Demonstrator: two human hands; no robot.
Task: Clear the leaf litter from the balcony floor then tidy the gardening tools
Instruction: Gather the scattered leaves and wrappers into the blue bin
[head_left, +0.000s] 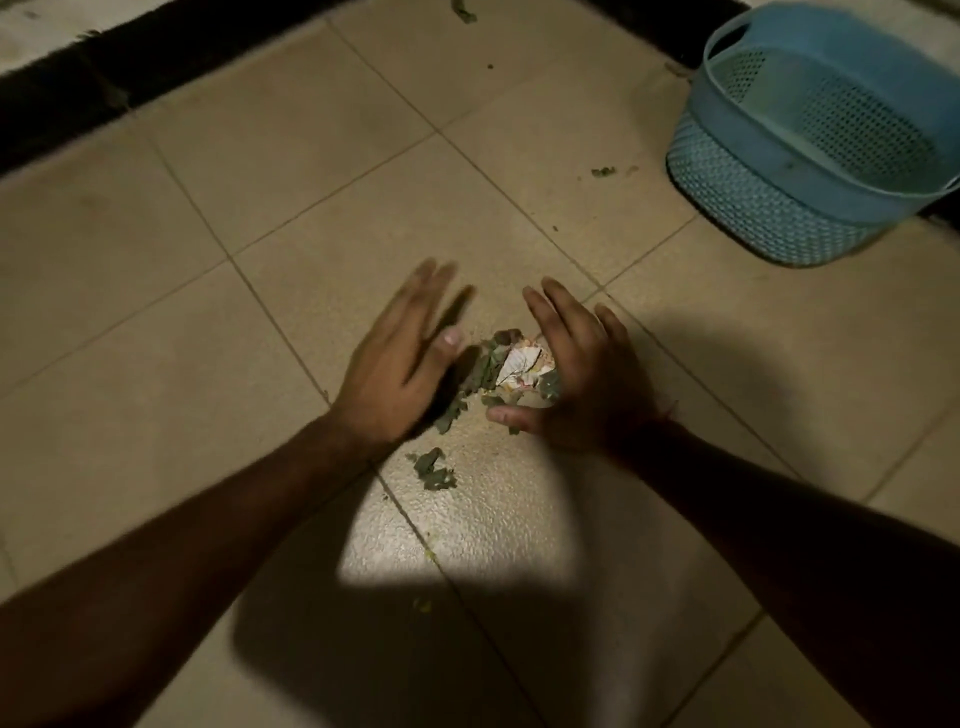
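Leaves and bits of torn paper sit in a small pile (506, 371) on the tan tiled floor (260, 218). Both hands are down on either side of the pile. Left hand (402, 358) is flat with its fingers straight, and it looks blurry. Right hand (574, 376) is cupped a little, fingers spread, touching the pile's edge. Neither hand holds anything. One more clump of leaves (434, 470) lies just below the pile. Tiny green bits (602, 171) lie farther off, near a blue plastic basket (810, 140) standing at the top right.
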